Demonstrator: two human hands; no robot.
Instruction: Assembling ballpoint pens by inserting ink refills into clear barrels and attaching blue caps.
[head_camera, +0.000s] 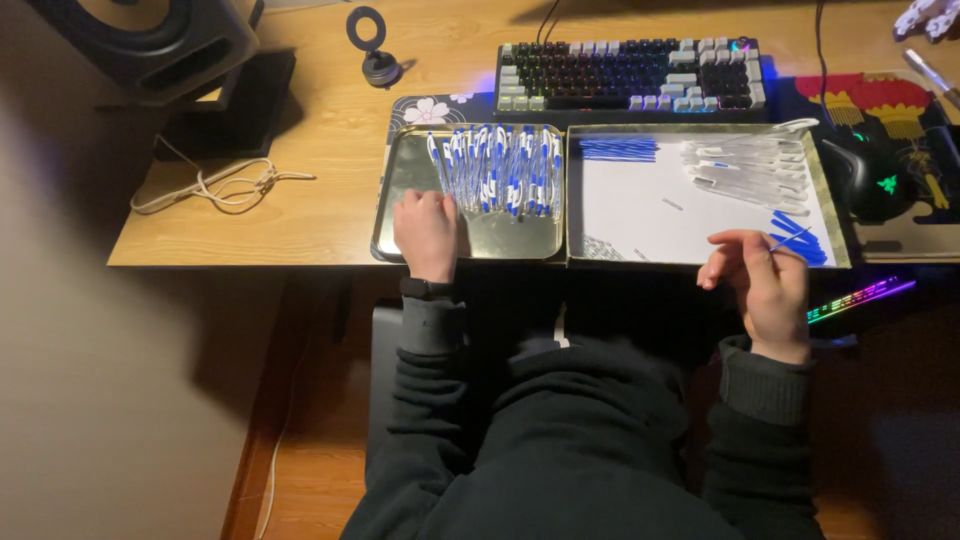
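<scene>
On the left tray (400, 200) many assembled pens (497, 170) already lay beside the curled left hand (427, 232), while the right hand (762, 285) pinched a blue refill (789, 239), clear barrels (745, 168) and more parts remaining.

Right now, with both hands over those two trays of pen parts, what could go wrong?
1. The right hand pinches a thin blue refill at the right tray's near edge; a slip could drop it off the desk.
2. The left hand rests in the left tray beside the heaped pens; a nudge may scatter them.
3. Both trays sit flush with the desk edge, so a bump could tip them.
</scene>
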